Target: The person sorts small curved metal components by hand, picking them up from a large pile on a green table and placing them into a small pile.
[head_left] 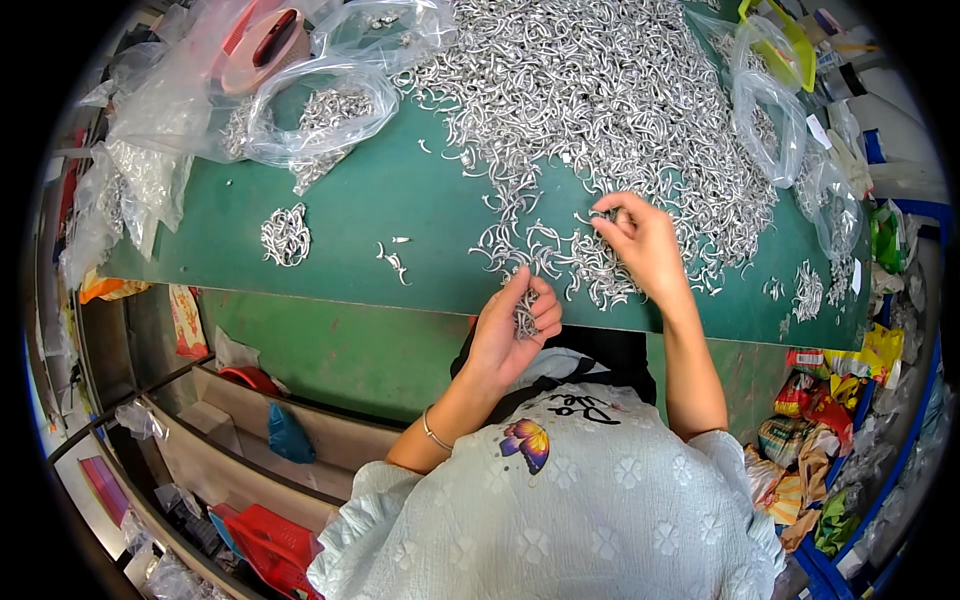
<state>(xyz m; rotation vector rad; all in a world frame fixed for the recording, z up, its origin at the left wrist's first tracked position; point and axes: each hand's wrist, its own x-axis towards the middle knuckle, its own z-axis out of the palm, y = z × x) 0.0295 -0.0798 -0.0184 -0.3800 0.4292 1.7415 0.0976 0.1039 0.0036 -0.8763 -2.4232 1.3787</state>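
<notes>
A broad heap of small curved silver metal pieces [600,90] covers the far middle and right of the green table [340,225]. My left hand [510,325] is at the table's front edge, palm turned up, its fingers curled around a small bunch of the silver pieces [525,318]. Over the near side of the heap, my right hand [640,240] has thumb and fingertips brought together at the pieces. What lies between those fingertips is too small to make out. Loose pieces are strewn between the two hands.
A small pile of silver pieces [286,236] lies on the left, with a few strays [393,260] beside it. Clear plastic bags [322,120] hold more pieces at the far left. Another small pile [808,292] lies at the right, near a clear bag [832,210]. A yellow-green tray [785,45] stands far right.
</notes>
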